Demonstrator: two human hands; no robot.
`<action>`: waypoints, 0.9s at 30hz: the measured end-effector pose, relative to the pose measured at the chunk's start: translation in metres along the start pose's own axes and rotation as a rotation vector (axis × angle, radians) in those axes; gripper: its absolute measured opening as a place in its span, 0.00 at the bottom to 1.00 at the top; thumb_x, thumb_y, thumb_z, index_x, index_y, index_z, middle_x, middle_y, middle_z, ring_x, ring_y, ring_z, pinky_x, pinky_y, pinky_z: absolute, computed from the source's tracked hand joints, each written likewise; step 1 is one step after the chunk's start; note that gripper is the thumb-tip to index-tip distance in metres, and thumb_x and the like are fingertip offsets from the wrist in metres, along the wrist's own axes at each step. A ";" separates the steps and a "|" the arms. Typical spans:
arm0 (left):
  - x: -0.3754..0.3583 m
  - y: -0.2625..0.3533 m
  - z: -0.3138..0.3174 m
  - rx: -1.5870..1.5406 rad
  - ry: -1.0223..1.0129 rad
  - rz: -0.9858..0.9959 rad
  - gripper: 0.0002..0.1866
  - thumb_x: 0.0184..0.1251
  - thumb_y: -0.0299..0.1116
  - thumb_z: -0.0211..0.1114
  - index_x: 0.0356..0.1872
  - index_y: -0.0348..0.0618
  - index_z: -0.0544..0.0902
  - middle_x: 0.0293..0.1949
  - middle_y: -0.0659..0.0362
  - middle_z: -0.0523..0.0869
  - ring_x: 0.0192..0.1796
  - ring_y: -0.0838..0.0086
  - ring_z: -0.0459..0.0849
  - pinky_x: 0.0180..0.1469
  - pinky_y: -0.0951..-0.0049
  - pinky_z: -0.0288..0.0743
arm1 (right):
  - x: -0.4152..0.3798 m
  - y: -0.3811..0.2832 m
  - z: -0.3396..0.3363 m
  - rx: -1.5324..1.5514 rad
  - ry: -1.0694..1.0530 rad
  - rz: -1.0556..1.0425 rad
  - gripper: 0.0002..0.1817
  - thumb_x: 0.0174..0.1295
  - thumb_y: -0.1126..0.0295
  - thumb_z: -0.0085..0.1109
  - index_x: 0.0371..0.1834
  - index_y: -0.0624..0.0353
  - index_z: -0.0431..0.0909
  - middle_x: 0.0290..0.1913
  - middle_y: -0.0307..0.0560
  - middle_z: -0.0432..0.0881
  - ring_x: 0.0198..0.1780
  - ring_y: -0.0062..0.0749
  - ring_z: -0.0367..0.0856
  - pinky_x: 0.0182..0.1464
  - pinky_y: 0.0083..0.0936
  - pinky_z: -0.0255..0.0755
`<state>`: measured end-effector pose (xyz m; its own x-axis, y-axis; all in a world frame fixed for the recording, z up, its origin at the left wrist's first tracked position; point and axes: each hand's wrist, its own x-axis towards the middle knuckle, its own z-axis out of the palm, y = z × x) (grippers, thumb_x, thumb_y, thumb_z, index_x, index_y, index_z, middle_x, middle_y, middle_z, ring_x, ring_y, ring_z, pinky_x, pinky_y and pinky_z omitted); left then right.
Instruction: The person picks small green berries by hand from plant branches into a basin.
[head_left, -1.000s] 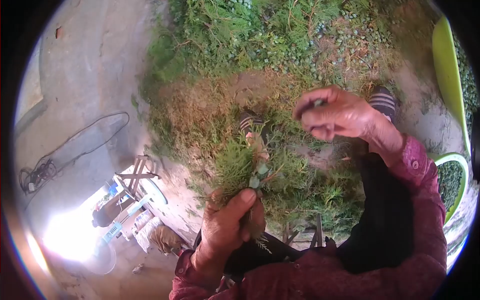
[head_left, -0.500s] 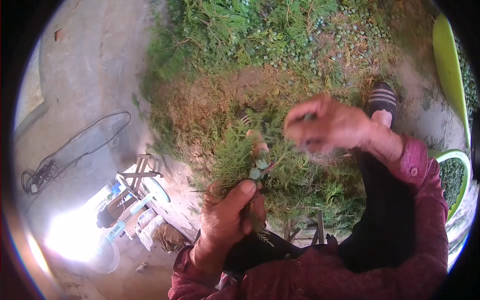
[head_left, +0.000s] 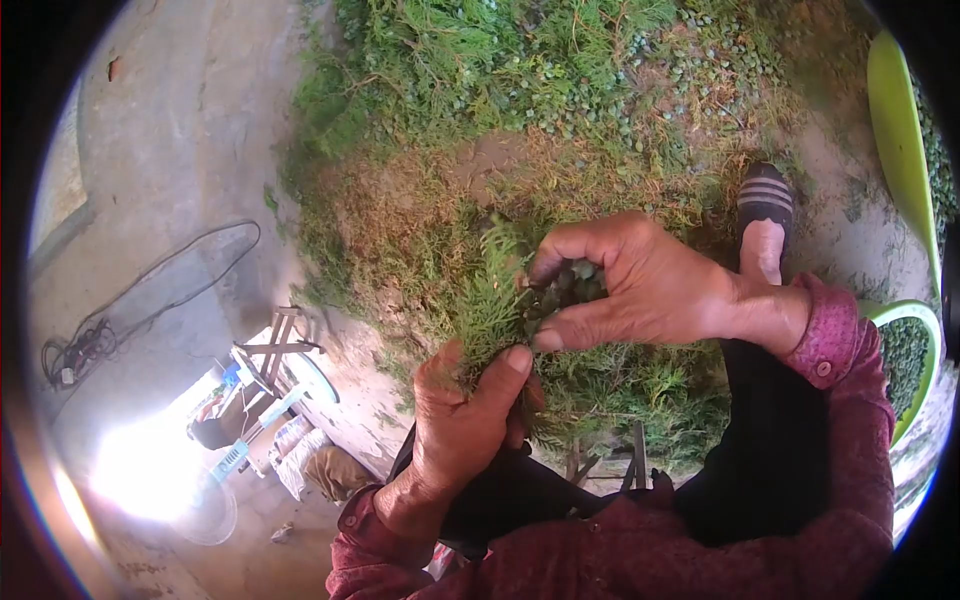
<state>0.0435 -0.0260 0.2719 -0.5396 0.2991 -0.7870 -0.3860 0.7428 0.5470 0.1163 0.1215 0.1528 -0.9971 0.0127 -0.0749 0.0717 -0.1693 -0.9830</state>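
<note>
Between the thumb and fingers of my left hand (head_left: 470, 410) is a feathery green conifer sprig (head_left: 492, 305), its fronds pointing up and away from me. My right hand (head_left: 640, 285) comes in from the right, its thumb and forefinger curled against the sprig's right side. Several small dark green cones (head_left: 575, 285) show inside the curl of that hand. Where the right fingertips meet the sprig, the exact contact is hard to see. Both hands are over a litter of cut greenery, above my lap.
Cut conifer branches (head_left: 480, 60) with loose cones cover the ground ahead. A lime-green container (head_left: 900, 130) holding cones stands at right, beside my striped shoe (head_left: 765, 195). On the concrete at left lie a looped cable (head_left: 90, 345) and a folding stool (head_left: 283, 345).
My right hand has moved left and down to the sprig, from a blurred position apart from it. The pale green cones that showed above my left thumb are now covered.
</note>
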 end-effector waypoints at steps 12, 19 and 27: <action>0.001 0.006 0.000 0.075 0.008 0.030 0.06 0.66 0.30 0.55 0.37 0.40 0.77 0.19 0.64 0.78 0.14 0.85 0.71 0.14 0.85 0.62 | 0.005 -0.001 0.011 0.359 -0.082 0.113 0.19 0.46 0.70 0.71 0.41 0.62 0.75 0.33 0.36 0.78 0.37 0.15 0.72 0.41 0.16 0.68; 0.002 0.002 -0.001 0.062 -0.135 0.028 0.06 0.66 0.30 0.55 0.37 0.39 0.76 0.20 0.64 0.78 0.15 0.84 0.72 0.15 0.84 0.63 | 0.006 0.011 0.016 0.224 -0.017 -0.109 0.19 0.49 0.62 0.69 0.37 0.64 0.76 0.31 0.44 0.80 0.31 0.18 0.75 0.36 0.18 0.71; 0.000 0.007 -0.002 -0.080 -0.147 -0.124 0.05 0.65 0.29 0.55 0.36 0.39 0.76 0.20 0.63 0.77 0.15 0.84 0.71 0.14 0.83 0.61 | -0.001 -0.006 0.007 0.511 -0.121 0.188 0.09 0.54 0.66 0.59 0.25 0.61 0.78 0.15 0.36 0.75 0.17 0.15 0.71 0.19 0.18 0.65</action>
<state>0.0395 -0.0215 0.2765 -0.3718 0.2966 -0.8796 -0.5045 0.7309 0.4597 0.1169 0.1154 0.1598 -0.9662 -0.1725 -0.1916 0.2576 -0.6147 -0.7456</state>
